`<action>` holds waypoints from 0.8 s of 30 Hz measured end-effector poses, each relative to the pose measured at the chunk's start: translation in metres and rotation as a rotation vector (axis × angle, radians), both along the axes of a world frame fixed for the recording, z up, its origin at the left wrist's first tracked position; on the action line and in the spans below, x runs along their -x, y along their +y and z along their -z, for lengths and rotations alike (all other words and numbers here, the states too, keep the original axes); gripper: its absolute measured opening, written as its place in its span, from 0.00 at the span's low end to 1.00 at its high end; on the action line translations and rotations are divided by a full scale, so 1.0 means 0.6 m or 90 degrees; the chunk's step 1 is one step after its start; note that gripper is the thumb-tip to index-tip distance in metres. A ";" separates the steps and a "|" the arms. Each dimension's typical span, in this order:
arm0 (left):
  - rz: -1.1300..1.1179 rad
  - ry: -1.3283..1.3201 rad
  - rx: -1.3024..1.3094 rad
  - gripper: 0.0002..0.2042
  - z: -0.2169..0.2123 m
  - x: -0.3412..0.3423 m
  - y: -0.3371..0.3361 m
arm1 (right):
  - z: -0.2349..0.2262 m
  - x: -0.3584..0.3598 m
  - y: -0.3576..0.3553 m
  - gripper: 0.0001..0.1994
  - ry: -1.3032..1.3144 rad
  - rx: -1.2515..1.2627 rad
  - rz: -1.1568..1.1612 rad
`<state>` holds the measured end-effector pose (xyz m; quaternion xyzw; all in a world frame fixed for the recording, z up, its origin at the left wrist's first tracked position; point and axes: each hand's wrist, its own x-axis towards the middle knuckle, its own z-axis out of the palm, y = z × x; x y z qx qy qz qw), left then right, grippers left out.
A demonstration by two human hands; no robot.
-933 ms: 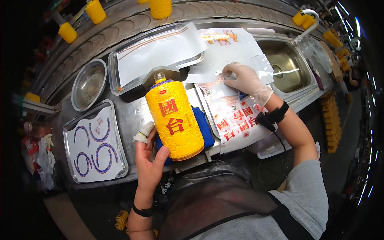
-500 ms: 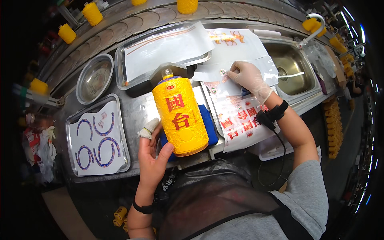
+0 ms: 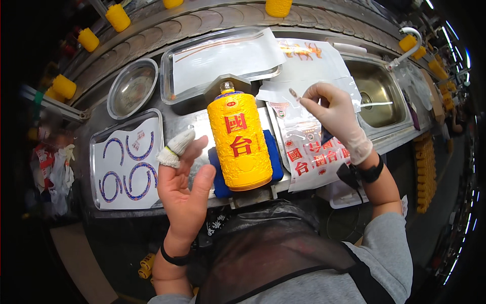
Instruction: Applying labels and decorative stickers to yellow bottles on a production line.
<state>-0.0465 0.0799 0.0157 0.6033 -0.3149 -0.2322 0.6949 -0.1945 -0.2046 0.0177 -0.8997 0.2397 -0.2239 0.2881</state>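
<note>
Yellow bottle [image 3: 240, 144] just right of your left hand [image 3: 185, 190], fingers loosely spread, empty; left of your right hand [image 3: 336, 114], fingertips pinching small decal [image 3: 293, 93].

The yellow bottle [image 3: 240, 142] looks glossy but rough to me, the blue pad [image 3: 273, 158] matt and cloth-like, the sink [image 3: 372, 85] smooth, shiny metal, the finger cover [image 3: 178, 147] knitted cloth.
</note>
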 end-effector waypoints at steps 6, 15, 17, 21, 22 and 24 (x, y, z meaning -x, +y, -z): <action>0.113 0.047 0.047 0.25 -0.047 0.040 -0.067 | -0.078 0.013 0.127 0.04 -0.084 -0.360 -0.073; 0.088 0.104 0.015 0.24 -0.047 0.061 -0.057 | -0.074 0.017 0.170 0.13 -0.017 -0.575 -0.129; 0.082 0.126 0.024 0.25 -0.051 0.065 -0.049 | -0.051 0.015 0.177 0.15 0.013 -0.625 -0.202; 0.062 0.007 0.032 0.26 -0.035 0.067 -0.028 | -0.069 0.011 0.198 0.10 0.056 -0.796 -0.148; 0.061 0.008 0.029 0.26 -0.034 0.068 -0.022 | -0.070 0.014 0.199 0.10 0.057 -0.799 -0.148; 0.085 0.038 0.015 0.26 -0.030 0.070 -0.013 | -0.068 0.018 0.202 0.09 0.082 -0.806 -0.150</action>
